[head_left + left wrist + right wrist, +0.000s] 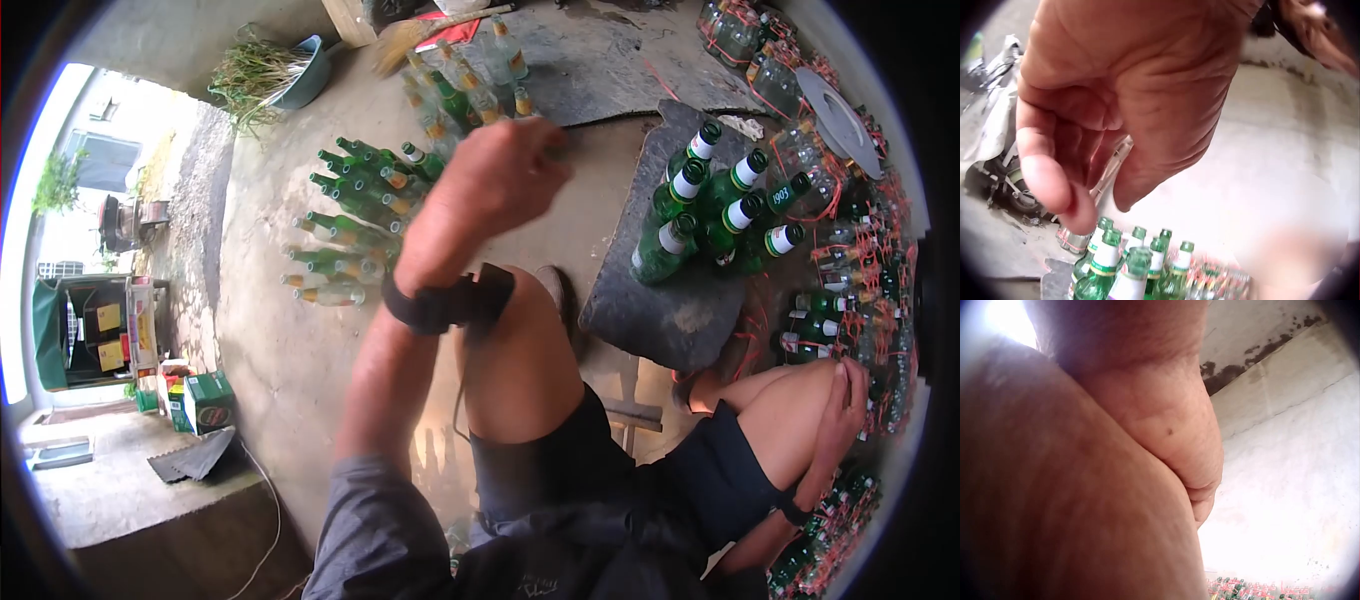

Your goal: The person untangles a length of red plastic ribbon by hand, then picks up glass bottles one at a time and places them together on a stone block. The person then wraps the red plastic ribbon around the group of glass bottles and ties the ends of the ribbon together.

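Reference landmark: the dark slab [640, 320]. Legible marking, one: the number "1903", in white on the neck of a green bottle [784, 197] standing on the slab, toward its right edge in the head view. Illegible markings: the white neck labels [688, 181] of the neighbouring bottles on the slab; the print on the green carton [208, 402], well left of the slab; the small lettering on the dark shirt [538, 583], nearer the wearer than the slab
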Available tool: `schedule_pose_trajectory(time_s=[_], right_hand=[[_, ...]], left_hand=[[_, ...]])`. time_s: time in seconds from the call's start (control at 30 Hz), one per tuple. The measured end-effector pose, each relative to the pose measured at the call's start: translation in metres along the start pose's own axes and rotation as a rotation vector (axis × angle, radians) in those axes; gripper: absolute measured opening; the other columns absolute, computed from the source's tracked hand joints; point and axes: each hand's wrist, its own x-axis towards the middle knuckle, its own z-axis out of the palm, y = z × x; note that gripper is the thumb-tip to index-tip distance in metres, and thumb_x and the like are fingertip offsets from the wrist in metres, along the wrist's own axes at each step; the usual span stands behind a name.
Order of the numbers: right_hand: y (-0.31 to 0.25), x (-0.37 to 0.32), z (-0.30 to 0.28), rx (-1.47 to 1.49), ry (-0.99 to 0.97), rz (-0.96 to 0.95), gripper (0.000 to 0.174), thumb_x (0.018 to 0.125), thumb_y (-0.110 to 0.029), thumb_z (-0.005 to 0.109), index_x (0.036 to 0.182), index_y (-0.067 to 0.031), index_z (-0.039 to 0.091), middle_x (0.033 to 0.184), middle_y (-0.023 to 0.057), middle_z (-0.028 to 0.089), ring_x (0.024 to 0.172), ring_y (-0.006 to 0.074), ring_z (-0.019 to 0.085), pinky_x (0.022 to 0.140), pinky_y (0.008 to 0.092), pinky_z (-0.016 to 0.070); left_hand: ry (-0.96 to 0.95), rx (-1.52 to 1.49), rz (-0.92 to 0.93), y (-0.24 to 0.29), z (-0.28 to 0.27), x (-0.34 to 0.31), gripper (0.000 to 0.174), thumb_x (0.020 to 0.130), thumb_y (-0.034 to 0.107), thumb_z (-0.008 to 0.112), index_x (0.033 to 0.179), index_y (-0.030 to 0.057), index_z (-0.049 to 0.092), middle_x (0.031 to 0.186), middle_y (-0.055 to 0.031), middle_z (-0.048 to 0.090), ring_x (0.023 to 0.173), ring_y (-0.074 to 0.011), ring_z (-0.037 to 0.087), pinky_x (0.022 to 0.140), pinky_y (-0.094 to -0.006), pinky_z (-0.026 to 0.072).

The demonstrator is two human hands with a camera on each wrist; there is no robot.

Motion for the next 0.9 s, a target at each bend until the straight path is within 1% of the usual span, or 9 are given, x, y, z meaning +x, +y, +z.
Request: schedule_pose_trajectory(time_s=[0.07, 0.13, 0.27, 0.37, 0.43, 0.47, 0.57, 0.63, 0.9], right_hand=[[0.003, 0.001, 0.001, -0.008, 0.004, 0.002, 0.023, 0.105, -0.015, 0.054, 0.116, 0.0033, 0.063, 0.112, 0.0143, 0.065, 0.108, 0.0262, 0.061, 0.099, 0.0362, 0.0452], [0.004, 0.001, 0.0, -0.009, -0.023, 0.014, 0.023, 0.105, -0.014, 0.054, 0.116, 0.003, 0.064, 0.114, 0.0144, 0.066, 0.109, 0.0264, 0.061, 0.1, 0.0366, 0.0455], [0.006, 0.002, 0.0, -0.062, -0.019, 0.039, 0.023, 0.104, -0.014, 0.054, 0.117, 0.0025, 0.064, 0.116, 0.0146, 0.067, 0.11, 0.0269, 0.062, 0.1, 0.0372, 0.046], [0.009, 0.003, 0.0, -0.074, -0.028, 0.044, 0.025, 0.104, -0.014, 0.053, 0.119, 0.0024, 0.064, 0.117, 0.0151, 0.067, 0.111, 0.027, 0.062, 0.101, 0.0378, 0.0461], [0.009, 0.005, 0.001, -0.09, -0.015, 0.054, 0.022, 0.103, -0.009, 0.052, 0.116, 0.004, 0.064, 0.116, 0.018, 0.066, 0.112, 0.0301, 0.061, 0.102, 0.0397, 0.0452], [0.007, 0.006, 0.001, -0.096, -0.019, 0.056, 0.022, 0.103, -0.009, 0.052, 0.116, 0.004, 0.064, 0.116, 0.018, 0.066, 0.112, 0.0301, 0.061, 0.102, 0.0397, 0.0452], [-0.005, 0.008, 0.002, -0.107, -0.02, 0.132, 0.025, 0.103, -0.013, 0.05, 0.117, 0.003, 0.063, 0.117, 0.0179, 0.066, 0.111, 0.0298, 0.061, 0.102, 0.0398, 0.0443], [-0.02, 0.011, 0.0, -0.103, -0.063, 0.284, 0.029, 0.104, -0.02, 0.049, 0.118, 0.0018, 0.063, 0.116, 0.0181, 0.066, 0.111, 0.0299, 0.061, 0.102, 0.0395, 0.0434], [-0.031, 0.022, 0.009, -0.054, 0.022, 0.283, 0.031, 0.102, -0.024, 0.058, 0.109, 0.0034, 0.068, 0.107, 0.0201, 0.068, 0.101, 0.0323, 0.063, 0.095, 0.0424, 0.0475]], left_hand=[[-0.105, -0.293, -0.209, -0.031, -0.018, 0.004, 0.038, 0.086, 0.017, 0.071, 0.118, -0.0041, 0.067, 0.08, -0.0151, 0.073, 0.066, -0.0178, 0.07, 0.063, -0.0325, 0.0569], [-0.092, -0.335, -0.346, -0.075, -0.026, 0.009, 0.04, 0.089, 0.017, 0.068, 0.123, -0.003, 0.065, 0.091, -0.0107, 0.073, 0.07, -0.0129, 0.067, 0.063, -0.0282, 0.0559], [0.045, -0.123, -0.553, -0.161, -0.026, 0.02, 0.04, 0.089, 0.016, 0.065, 0.124, -0.0036, 0.065, 0.094, -0.011, 0.074, 0.072, -0.0136, 0.071, 0.062, -0.0275, 0.0567], [0.154, 0.129, -0.494, -0.244, -0.014, 0.023, 0.044, 0.086, 0.019, 0.066, 0.125, 0.0004, 0.066, 0.099, -0.0142, 0.075, 0.079, -0.0199, 0.074, 0.068, -0.0324, 0.0584], [0.179, 0.354, -0.566, -0.27, -0.01, 0.027, 0.049, 0.081, 0.024, 0.065, 0.128, 0.0138, 0.067, 0.11, -0.0156, 0.073, 0.108, -0.0356, 0.068, 0.094, -0.0421, 0.0539], [0.173, 0.35, -0.567, -0.282, -0.007, 0.028, 0.049, 0.081, 0.024, 0.065, 0.128, 0.0138, 0.067, 0.11, -0.0156, 0.073, 0.108, -0.0356, 0.068, 0.094, -0.0421, 0.0539], [0.143, 0.572, -0.609, -0.306, 0.002, 0.033, 0.061, 0.082, 0.023, 0.063, 0.142, 0.0187, 0.055, 0.137, -0.0164, 0.059, 0.123, -0.0347, 0.06, 0.1, -0.0452, 0.0507], [0.133, 0.59, -0.611, -0.313, 0.009, 0.039, 0.061, 0.083, 0.023, 0.062, 0.143, 0.0193, 0.054, 0.137, -0.0165, 0.059, 0.122, -0.0352, 0.061, 0.099, -0.0456, 0.0507], [0.016, 0.652, -0.631, -0.347, 0.025, 0.054, 0.054, 0.085, 0.022, 0.062, 0.139, 0.0167, 0.055, 0.134, -0.0164, 0.062, 0.12, -0.0358, 0.062, 0.098, -0.047, 0.0514]])
